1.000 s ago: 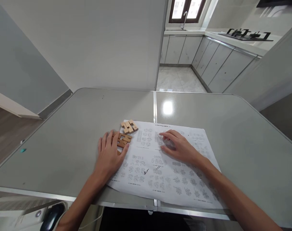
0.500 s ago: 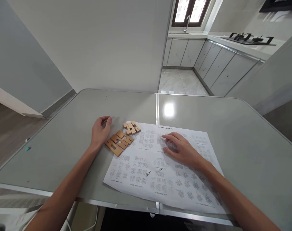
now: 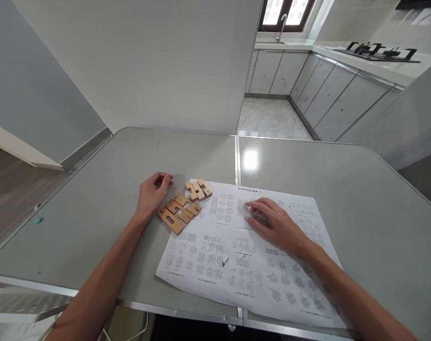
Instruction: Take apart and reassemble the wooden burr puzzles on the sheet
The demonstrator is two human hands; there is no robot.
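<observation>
My left hand (image 3: pixel 154 193) rests on the table, its fingers curled in and the thumb tip close against them. Nothing shows in it. Just right of it lie flat wooden puzzle pieces (image 3: pixel 170 219), side by side, with cut-out slots and dark numbers. Behind these is a smaller group of pale notched wooden pieces (image 3: pixel 198 189), partly over the corner of a printed sheet (image 3: pixel 208 237). My right hand (image 3: pixel 272 219) lies on that sheet, fingers loosely bent and thumb apart, holding nothing. Small line drawings of assembled shapes cover the paper.
The grey folding table (image 3: pixel 105 203) has a metal seam (image 3: pixel 238 161) across its middle and a metal rim. A small teal bit (image 3: pixel 38 220) lies near its left edge. A wall (image 3: pixel 165 66) rises behind, with a kitchen counter (image 3: pixel 300 47) at the far right.
The view has shifted slightly, so the table's contents appear a little further right. My left thumb has come nearer the fingertips. The pieces and the right hand keep their places on the sheet.
</observation>
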